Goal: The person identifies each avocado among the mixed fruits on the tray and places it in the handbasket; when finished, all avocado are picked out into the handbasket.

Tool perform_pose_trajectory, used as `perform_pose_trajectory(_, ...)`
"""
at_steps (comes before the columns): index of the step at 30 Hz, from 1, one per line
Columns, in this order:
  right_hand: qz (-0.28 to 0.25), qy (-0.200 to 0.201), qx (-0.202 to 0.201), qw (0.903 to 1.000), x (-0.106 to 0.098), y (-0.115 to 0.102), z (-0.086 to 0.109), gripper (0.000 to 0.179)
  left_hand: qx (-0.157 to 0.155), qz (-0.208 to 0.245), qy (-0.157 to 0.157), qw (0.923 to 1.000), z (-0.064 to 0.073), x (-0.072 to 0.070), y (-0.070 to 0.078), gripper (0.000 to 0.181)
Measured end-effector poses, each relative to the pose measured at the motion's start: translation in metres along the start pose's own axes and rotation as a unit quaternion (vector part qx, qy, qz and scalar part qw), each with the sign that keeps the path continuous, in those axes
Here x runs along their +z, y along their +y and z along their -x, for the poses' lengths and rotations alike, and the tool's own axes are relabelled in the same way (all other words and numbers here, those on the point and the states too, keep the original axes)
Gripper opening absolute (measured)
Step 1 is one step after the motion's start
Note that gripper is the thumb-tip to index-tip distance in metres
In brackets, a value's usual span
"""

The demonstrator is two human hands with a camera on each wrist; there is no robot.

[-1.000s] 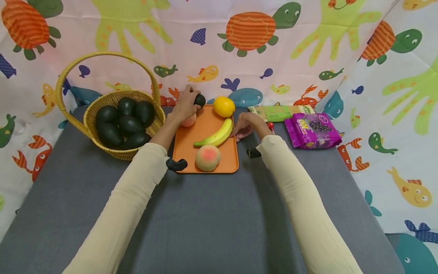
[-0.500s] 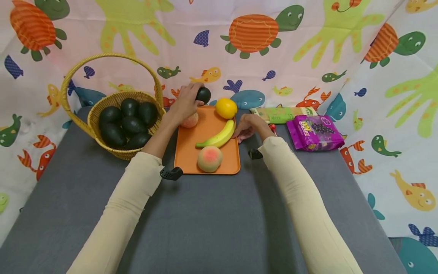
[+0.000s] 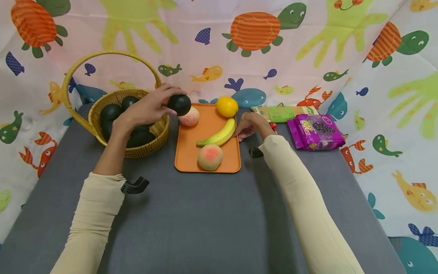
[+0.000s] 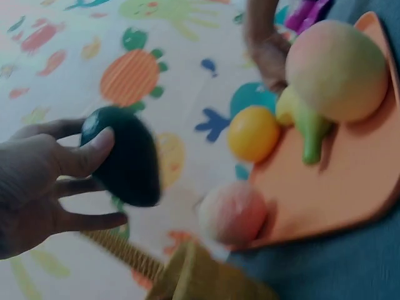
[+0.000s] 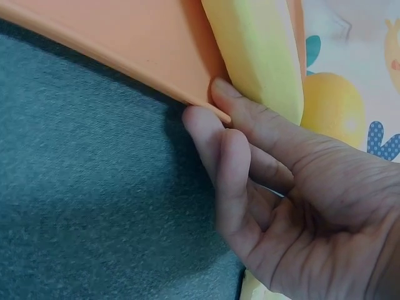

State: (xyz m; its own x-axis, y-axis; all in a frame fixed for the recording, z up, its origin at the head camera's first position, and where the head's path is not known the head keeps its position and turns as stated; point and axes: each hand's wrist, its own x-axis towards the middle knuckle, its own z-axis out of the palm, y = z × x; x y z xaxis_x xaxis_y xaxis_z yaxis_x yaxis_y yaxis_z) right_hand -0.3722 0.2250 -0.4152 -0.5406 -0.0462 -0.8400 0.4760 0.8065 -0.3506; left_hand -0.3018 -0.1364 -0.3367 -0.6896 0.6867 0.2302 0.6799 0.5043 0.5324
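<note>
My left hand [image 3: 150, 104] holds a dark avocado [image 3: 179, 104] in the air between the yellow wicker basket [image 3: 155, 142] and the orange tray [image 3: 186, 156]. In the left wrist view the thumb and fingers pinch the avocado [image 4: 125, 156]. Several more avocados [image 3: 111, 113] lie in the basket, partly hidden by the left forearm. My right hand [image 3: 249, 125] pinches the tray's right rim between thumb and fingers, as the right wrist view shows at the tray edge [image 5: 150, 81]. On the tray are a banana [image 3: 219, 135], a yellow lemon-like fruit [image 3: 227, 107] and two peaches [image 3: 210, 157].
Right of the tray, a purple packet with grapes on it [image 3: 316, 132] lies beside a flat green packet [image 3: 284, 113]. A small red item [image 3: 273, 126] is partly hidden by the right wrist. The basket's tall handle [image 3: 109, 52] arches above it. A patterned curtain [image 3: 254, 68] stands behind the grey table [image 3: 205, 217].
My left hand has carried the avocado leftward from the tray's back left corner toward the basket, uncovering the left peach. The right hand stays on the tray rim.
</note>
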Motion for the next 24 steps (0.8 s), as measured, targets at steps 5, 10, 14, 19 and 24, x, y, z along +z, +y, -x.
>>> perform_pose_trajectory(5,-0.005,0.001,-0.006,1.0,-0.001,-0.004,0.0,0.02,-0.031,0.029,-0.054,0.9977,0.038,-0.012,-0.016,0.056)
perform_pose_trajectory(10,0.009,-0.003,-0.004,0.9999,-0.003,-0.005,-0.001,0.021,-0.063,0.013,-0.024,0.9977,0.062,-0.017,-0.029,0.055)
perform_pose_trajectory(14,-0.002,-0.005,0.0,1.0,-0.002,-0.004,-0.002,0.021,-0.058,-0.024,-0.014,0.9979,0.059,-0.015,-0.041,0.044)
perform_pose_trajectory(19,-0.006,0.005,-0.006,0.9999,-0.002,-0.004,-0.002,0.021,-0.103,-0.07,-0.064,0.9902,0.051,-0.001,-0.054,0.026)
perform_pose_trajectory(24,0.009,0.012,-0.008,0.9998,-0.004,-0.008,-0.001,0.022,-0.147,-0.087,-0.076,0.9824,0.046,0.011,-0.059,0.028)
